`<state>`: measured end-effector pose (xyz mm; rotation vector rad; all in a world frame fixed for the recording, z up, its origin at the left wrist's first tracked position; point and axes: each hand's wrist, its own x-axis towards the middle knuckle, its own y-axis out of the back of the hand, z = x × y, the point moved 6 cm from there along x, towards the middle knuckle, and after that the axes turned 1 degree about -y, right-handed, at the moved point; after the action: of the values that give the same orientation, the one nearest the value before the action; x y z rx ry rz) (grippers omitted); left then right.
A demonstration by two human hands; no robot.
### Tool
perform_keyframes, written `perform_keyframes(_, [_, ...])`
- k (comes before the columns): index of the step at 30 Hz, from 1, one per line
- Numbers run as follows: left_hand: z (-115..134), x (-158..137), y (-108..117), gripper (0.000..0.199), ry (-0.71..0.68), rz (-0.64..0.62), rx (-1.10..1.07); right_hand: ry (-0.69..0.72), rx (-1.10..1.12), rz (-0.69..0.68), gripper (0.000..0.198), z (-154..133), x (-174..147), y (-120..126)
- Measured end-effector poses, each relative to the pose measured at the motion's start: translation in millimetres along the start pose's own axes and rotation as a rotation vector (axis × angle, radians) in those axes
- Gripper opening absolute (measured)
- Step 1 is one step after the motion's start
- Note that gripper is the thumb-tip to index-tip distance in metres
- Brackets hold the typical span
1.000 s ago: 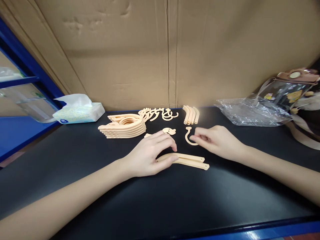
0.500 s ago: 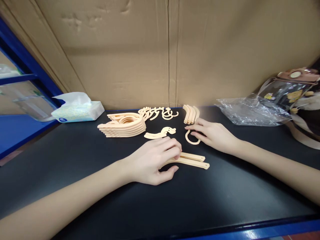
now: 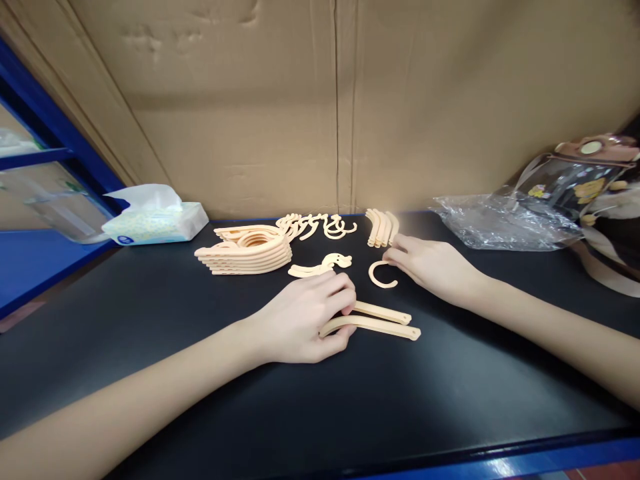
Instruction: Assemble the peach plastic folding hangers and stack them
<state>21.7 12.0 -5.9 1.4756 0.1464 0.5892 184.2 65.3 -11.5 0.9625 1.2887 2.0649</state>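
The left hand closes narrowly around the curved ends of two strips on the black table; how firmly, I cannot tell. The right hand pinches one end of a hook just beyond them. An animal-shaped piece lies near the left fingers. Strips and hook are set out but apart — unjoined. Behind — a stack of frames, more hooks and a bundle of short strips, all seemingly unassembled.

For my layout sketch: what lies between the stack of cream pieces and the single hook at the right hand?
In the head view, an animal-shaped piece lies between the stack and the hook; the left hand covers part.
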Motion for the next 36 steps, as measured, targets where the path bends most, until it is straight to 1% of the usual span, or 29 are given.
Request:
perform_keyframes(3, [0.4,0.1,0.1,0.011,-0.006,0.001,-0.019,-0.006,0.077,0.03,0.023,-4.4,0.7,1.6])
perform_keyframes(5, [0.6,0.4,0.0,0.011,-0.003,-0.008,-0.03,-0.047,0.235,0.055,0.02,-5.3,-0.5,4.2])
perform_keyframes(8, [1.3,0.4,0.1,0.01,0.0,-0.022,-0.057,-0.142,0.552,0.067,0.014,-2.9,-3.6,5.4])
perform_keyframes(11, [4.1,-0.5,1.1,0.017,-0.035,-0.017,-0.1,-0.209,0.82,0.056,0.014,0.3,-4.8,1.6])
perform_keyframes(14, [7.0,-1.5,1.7,0.026,-0.08,-0.003,-0.129,-0.244,1.014,0.044,0.017,3.6,-3.2,-4.9])
perform_keyframes(17, [7.4,-1.7,1.4,0.026,-0.09,0.004,-0.136,-0.264,1.14,0.017,0.021,4.8,-1.5,-11.3])
perform_keyframes(22, [5.4,-0.6,1.2,0.011,-0.056,0.0,-0.099,-0.266,1.221,-0.002,0.016,3.5,-1.4,-12.9])
perform_keyframes(25, [5.6,0.0,2.5,0.013,-0.066,0.016,-0.068,-0.262,1.24,-0.009,0.016,2.4,-1.9,-11.5])
perform_keyframes(29, [5.4,0.1,6.6,0.016,-0.076,0.088,-0.056,-0.238,1.215,-0.028,0.017,0.2,-2.6,-9.4])
perform_keyframes(31, [3.6,0.2,9.9,0.016,-0.043,0.14,-0.13,-0.228,1.193,-0.036,0.017,-0.7,-2.8,-8.4])
perform_keyframes(32, [1.5,0.2,12.2,0.014,-0.006,0.176,-0.202,-0.227,1.184,-0.041,0.016,-0.9,-2.9,-8.2])
perform_keyframes(34, [-5.5,-0.7,16.5,0.011,0.116,0.262,-0.397,-0.232,1.173,-0.05,0.017,-0.9,-3.1,-8.1])
perform_keyframes(36, [-14.0,-2.5,17.1,0.014,0.27,0.322,-0.605,-0.237,1.172,-0.051,0.019,-0.6,-3.3,-8.3])
